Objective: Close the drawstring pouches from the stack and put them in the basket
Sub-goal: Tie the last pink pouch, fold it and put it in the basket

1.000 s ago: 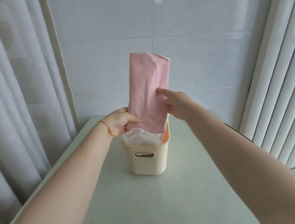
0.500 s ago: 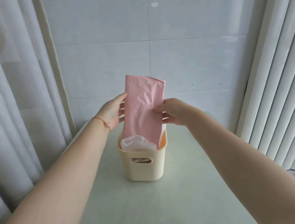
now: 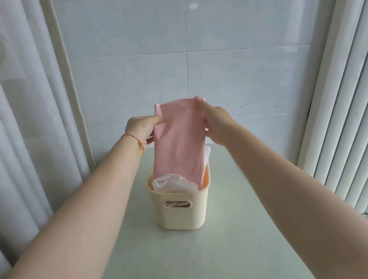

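Note:
A flat pink pouch [image 3: 180, 144] stands upright with its lower end inside the cream basket [image 3: 181, 213] on the table. My left hand [image 3: 141, 127] pinches the pouch's upper left edge. My right hand [image 3: 217, 120] grips its upper right corner, thumb on the front. A crumpled white pouch [image 3: 172, 183] fills the basket's near left side, and something orange [image 3: 204, 176] shows at its right inner wall. Through the basket's handle slot more contents show dimly.
The pale green table [image 3: 196, 267] runs from me to the tiled wall. White curtains [image 3: 9, 116] hang on the left. Vertical blinds [image 3: 350, 104] close off the right side, and the floor shows at the bottom right.
Both hands have moved up from the pouch's lower half to its top corners. The pouch has sunk deeper into the basket and stands lower than before.

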